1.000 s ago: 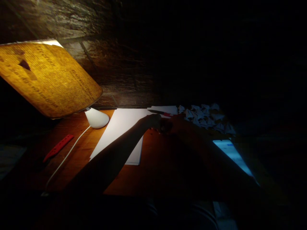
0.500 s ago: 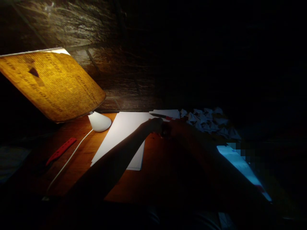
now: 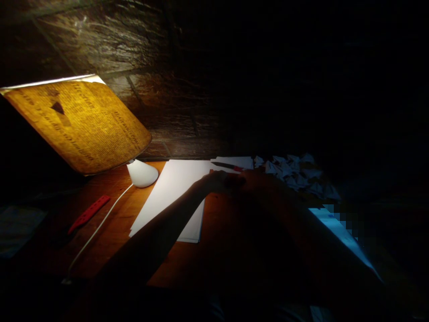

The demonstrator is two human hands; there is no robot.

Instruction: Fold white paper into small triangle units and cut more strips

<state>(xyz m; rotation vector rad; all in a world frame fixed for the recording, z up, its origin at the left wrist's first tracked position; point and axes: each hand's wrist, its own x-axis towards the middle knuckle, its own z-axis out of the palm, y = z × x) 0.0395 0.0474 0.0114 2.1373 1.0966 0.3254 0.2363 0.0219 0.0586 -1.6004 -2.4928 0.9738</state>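
Note:
My left hand (image 3: 217, 180) and my right hand (image 3: 255, 180) meet in deep shadow over the wooden table, near its far edge. Their fingers look curled in towards each other, and whatever is between them is too dark to make out. Just beyond them lies a knife (image 3: 225, 166) with a dark blade and a red handle. It rests by some white sheets (image 3: 236, 161) at the back. My left forearm crosses over a stack of white paper (image 3: 181, 179). Several small folded paper pieces (image 3: 290, 170) are heaped beyond my right hand.
A lit lamp with a printed yellow shade (image 3: 90, 125) and white base (image 3: 142, 173) stands at the left against a stone wall (image 3: 134, 40). Its white cord (image 3: 100, 223) runs forward past a red strip with holes (image 3: 90, 212). A bluish-lit sheet (image 3: 345, 235) lies right.
The whole view has shifted slightly, so everything sits a little lower and further right. My hands stay together, with a small change in the pose of the fingers.

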